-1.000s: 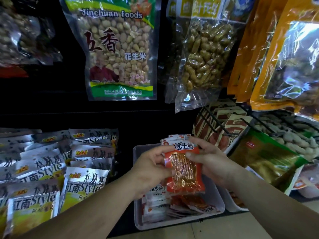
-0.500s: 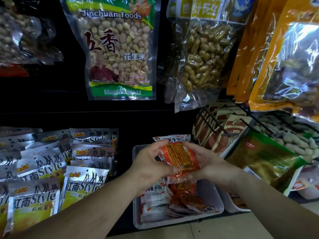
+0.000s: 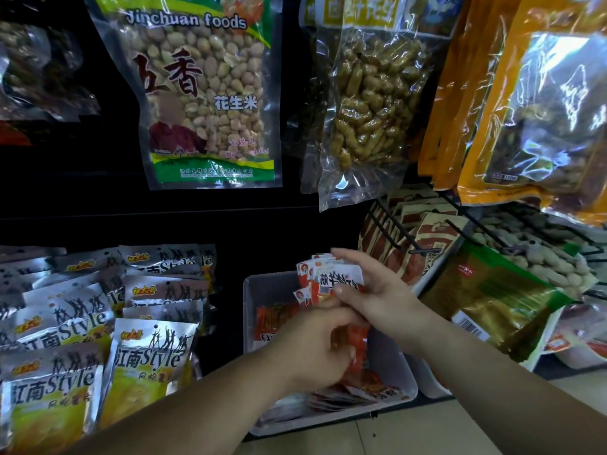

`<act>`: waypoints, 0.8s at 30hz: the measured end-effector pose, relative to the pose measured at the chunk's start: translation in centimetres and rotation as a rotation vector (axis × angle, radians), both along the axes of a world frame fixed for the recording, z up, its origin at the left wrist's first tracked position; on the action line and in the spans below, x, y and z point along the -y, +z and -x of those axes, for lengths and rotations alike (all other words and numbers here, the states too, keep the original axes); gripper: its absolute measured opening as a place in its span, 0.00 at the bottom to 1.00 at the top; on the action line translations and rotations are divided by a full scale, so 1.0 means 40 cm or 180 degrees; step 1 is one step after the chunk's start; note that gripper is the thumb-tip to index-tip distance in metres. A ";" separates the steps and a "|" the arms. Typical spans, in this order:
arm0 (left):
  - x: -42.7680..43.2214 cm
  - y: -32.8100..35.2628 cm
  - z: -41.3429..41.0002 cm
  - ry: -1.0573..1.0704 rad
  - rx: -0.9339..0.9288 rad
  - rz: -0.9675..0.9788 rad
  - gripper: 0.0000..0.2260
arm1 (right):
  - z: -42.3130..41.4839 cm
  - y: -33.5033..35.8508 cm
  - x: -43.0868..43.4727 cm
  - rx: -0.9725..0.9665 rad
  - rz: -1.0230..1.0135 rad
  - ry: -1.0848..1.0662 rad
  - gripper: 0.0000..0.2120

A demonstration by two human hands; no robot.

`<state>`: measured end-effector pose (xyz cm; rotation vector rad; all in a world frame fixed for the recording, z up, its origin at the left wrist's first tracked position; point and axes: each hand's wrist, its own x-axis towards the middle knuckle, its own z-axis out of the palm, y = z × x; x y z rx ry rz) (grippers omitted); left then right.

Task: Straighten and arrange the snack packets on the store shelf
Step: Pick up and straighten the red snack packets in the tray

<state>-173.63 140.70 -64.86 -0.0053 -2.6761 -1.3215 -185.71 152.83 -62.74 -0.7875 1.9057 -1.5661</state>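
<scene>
The orange snack packets (image 3: pixel 331 277) have fanned out. My right hand (image 3: pixel 377 300) pinches their tops and my left hand (image 3: pixel 315 349) grips the lower ends above the white tray (image 3: pixel 391 359), so they need squaring again.

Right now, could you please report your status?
Right hand pinching packet bundle. Left hand gripping orange packets over grey tray. Hanging peanut bag well above hands.

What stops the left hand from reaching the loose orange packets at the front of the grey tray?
Probably nothing, so yes: the left hand sits directly over the grey tray, just above the loose packets, with nothing between. It seems to grip an orange packet, though.
</scene>
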 end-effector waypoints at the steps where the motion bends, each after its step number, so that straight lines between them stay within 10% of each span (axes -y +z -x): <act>1: -0.007 0.001 -0.001 -0.0024 0.0143 -0.0242 0.12 | 0.004 -0.004 -0.001 -0.0158 -0.0095 -0.0170 0.26; 10: 0.048 -0.021 0.015 0.0850 0.0721 -0.2058 0.18 | 0.051 -0.023 -0.072 0.0336 -0.0165 -0.0347 0.21; 24: 0.033 -0.004 0.016 0.0502 0.1012 -0.2092 0.34 | 0.049 0.003 -0.087 0.1181 -0.0198 -0.0235 0.28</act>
